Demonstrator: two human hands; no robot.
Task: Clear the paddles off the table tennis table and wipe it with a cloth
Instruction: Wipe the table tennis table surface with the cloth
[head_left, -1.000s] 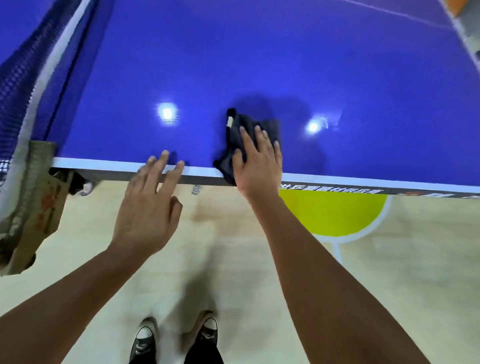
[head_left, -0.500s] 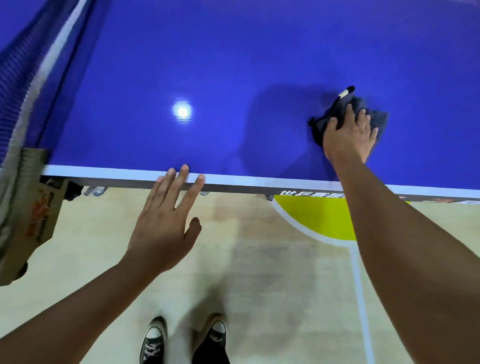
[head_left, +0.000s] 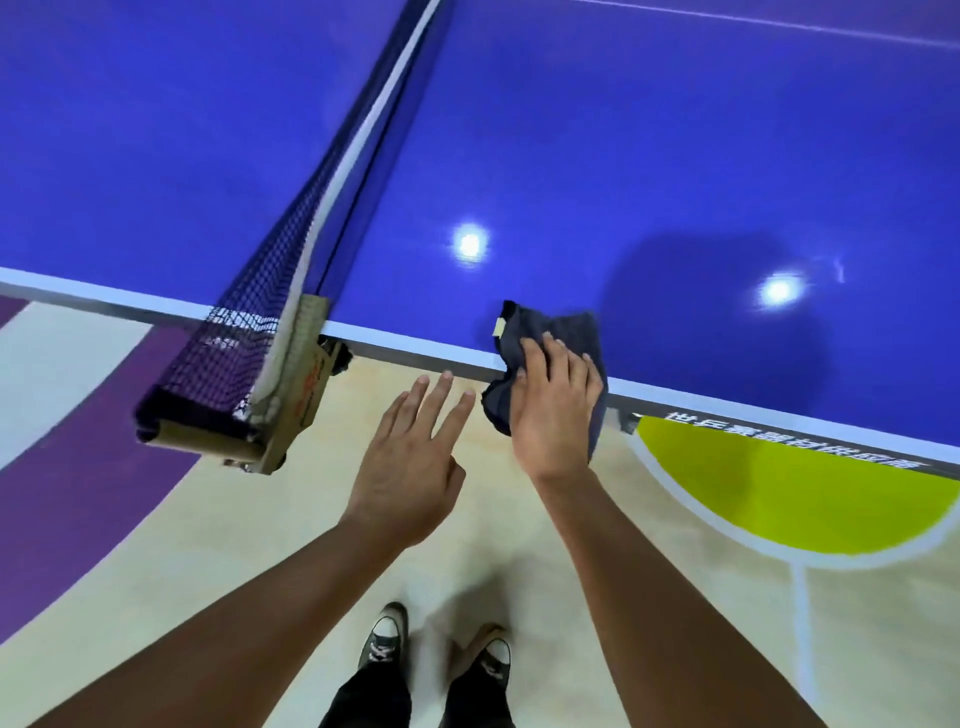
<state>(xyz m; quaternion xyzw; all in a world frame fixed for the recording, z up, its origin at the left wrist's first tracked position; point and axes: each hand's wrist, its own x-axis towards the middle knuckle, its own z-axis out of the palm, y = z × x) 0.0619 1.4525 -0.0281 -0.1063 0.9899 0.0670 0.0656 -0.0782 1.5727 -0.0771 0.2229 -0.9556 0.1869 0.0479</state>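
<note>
the cloth (head_left: 550, 327) has swept back to the worktop (head_left: 623, 156) edge, just beside the net (head_left: 291, 270), under the right hand (head_left: 556, 410), its grip flat and pressing. the left hand (head_left: 410, 467) is spread and empty. wiping looks well underway.

"世乒赛器材供应商" on table edge (head_left: 789, 441)

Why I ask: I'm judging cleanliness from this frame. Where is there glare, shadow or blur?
Head view: two bright reflections glare on the table, a soft shadow lies beyond the cloth, and the net and shoes look smeared.
</note>
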